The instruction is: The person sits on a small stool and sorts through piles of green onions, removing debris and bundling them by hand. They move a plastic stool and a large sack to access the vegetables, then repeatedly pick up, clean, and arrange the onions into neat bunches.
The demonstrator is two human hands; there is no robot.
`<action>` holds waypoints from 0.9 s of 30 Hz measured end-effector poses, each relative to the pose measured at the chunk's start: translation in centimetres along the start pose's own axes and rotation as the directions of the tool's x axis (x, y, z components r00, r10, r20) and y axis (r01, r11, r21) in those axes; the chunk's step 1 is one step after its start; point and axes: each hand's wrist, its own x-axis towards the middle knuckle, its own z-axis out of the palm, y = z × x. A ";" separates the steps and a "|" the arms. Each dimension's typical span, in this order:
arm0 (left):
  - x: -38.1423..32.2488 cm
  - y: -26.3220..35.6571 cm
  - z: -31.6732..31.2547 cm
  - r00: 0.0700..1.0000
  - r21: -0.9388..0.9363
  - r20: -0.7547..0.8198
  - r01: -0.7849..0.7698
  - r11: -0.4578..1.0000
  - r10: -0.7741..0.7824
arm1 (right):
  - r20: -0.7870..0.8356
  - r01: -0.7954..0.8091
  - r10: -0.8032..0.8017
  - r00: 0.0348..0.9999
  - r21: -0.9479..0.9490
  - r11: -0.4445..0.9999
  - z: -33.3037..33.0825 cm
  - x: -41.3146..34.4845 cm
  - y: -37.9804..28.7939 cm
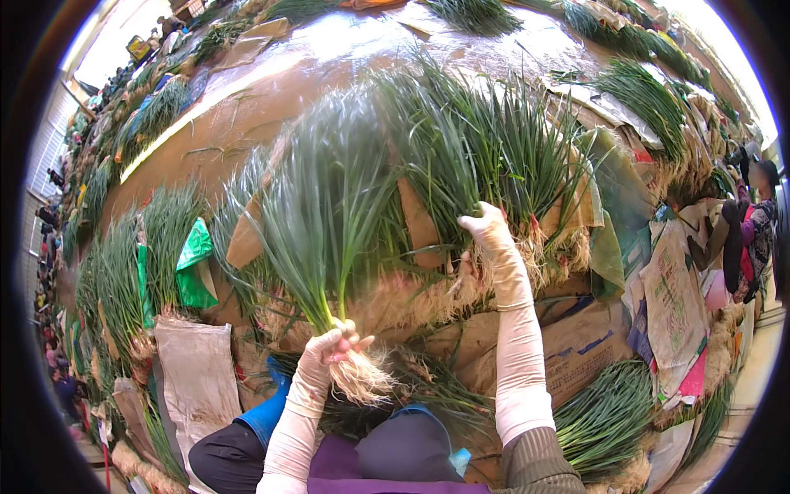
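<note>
My left hand (336,346) is closed around the lower stalks of a bunch of green onions (333,247), whose pale stringy roots hang beside the fingers and whose green leaves fan upward. On the right, my right hand (484,231) touches the lower stems of a second lot of green onions (457,142), with its thumb apart; its palm side and some fingers are hidden, so its hold cannot be made out. Tangled roots (419,296) of a row of onions run between the two hands. Fingerless pale sleeves cover both forearms.
Loose onions (432,376) lie near my knees. A larger pile (608,414) is at the lower right beside flattened cardboard (580,339). A woven sack (197,370) lies at the left. A person (750,234) sits at the far right. Wet floor (247,123) stretches beyond the onions.
</note>
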 end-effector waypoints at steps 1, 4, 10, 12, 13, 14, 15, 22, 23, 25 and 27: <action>-0.2 0.2 -0.2 1.000 -0.010 -0.014 -0.024 1.000 0.024 | 0.028 -0.036 0.033 0.999 0.129 0.991 -1.1 -0.4 0.3; -0.2 0.5 -1.0 1.000 -0.040 -0.007 -0.008 0.999 0.008 | 0.162 -0.122 0.018 0.987 0.662 0.740 -3.3 -3.3 1.0; 0.2 -0.4 -2.4 0.995 -0.072 0.097 0.000 0.997 0.007 | 0.148 -0.116 0.005 0.989 0.752 0.649 -1.4 -6.7 1.5; 0.0 -0.6 -2.2 1.000 -0.067 0.029 0.004 0.998 -0.002 | 0.191 -0.170 0.044 0.981 0.719 0.674 -0.3 -7.0 2.0; -0.2 -0.7 -2.1 1.000 -0.064 0.001 -0.003 0.998 0.003 | 0.170 -0.209 0.123 0.978 0.718 0.664 0.0 -7.1 2.2; -0.2 -0.8 -1.7 0.997 -0.047 -0.074 0.000 0.999 -0.003 | 0.175 -0.179 0.059 0.983 0.823 0.538 0.7 -7.2 2.5; -0.2 -0.8 -1.4 0.996 -0.023 -0.089 0.028 0.999 -0.030 | 0.138 -0.146 0.055 0.989 0.837 0.527 1.1 -7.5 2.6; 1.0 -3.0 2.8 0.981 0.220 -0.142 0.159 0.962 -0.129 | 0.055 -0.152 0.158 0.986 0.689 0.708 7.0 -11.4 -0.6; 1.3 -3.3 3.1 0.977 0.282 -0.110 0.206 0.937 -0.182 | 0.050 -0.167 0.175 0.983 0.632 0.757 8.2 -12.2 -1.2; 2.3 -4.2 3.7 0.986 0.225 -0.053 0.165 0.960 -0.157 | 0.003 -0.094 0.112 0.994 0.569 0.817 10.3 -13.8 -2.0; 2.7 -4.6 3.6 0.984 0.244 -0.074 0.176 0.954 -0.163 | -0.035 -0.068 0.097 0.995 0.490 0.869 11.3 -14.4 -1.8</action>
